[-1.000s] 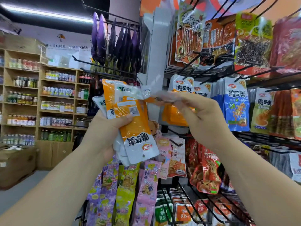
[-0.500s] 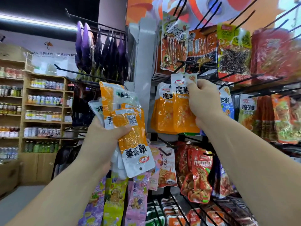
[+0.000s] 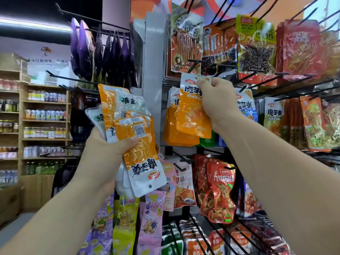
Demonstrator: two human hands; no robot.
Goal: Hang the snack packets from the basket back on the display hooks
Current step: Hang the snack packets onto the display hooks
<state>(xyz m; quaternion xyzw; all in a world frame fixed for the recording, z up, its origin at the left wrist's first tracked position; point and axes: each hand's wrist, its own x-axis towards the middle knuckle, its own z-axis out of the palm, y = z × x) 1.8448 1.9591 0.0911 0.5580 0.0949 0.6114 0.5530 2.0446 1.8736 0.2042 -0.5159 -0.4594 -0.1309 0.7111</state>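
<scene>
Two hands: both up in front of the snack rack, head view, looks like mid-restock
left hand: fingers and thumb curled round a bunch of packets, thumb lying across the front one
bunch of packets: orange and white ones fanned out. The front one is upside down, with its hang hole at the bottom. They sit just left of the white post, off any hook
right hand: pinching the top right corner of a single orange packet, fingers curled in tight
orange packet: upright, held against the hanging orange packets of the same kind. Its white top strip is right under a black hook. Honestly can't tell if the hole is on a hook, the fingers cover that bit
blue packets: hanging just right of that hand
red packets: one row down, under the right forearm
purple packets: hanging edge-on, upper left
wooden shelves: off to the left, lined with bottles and jars
</scene>
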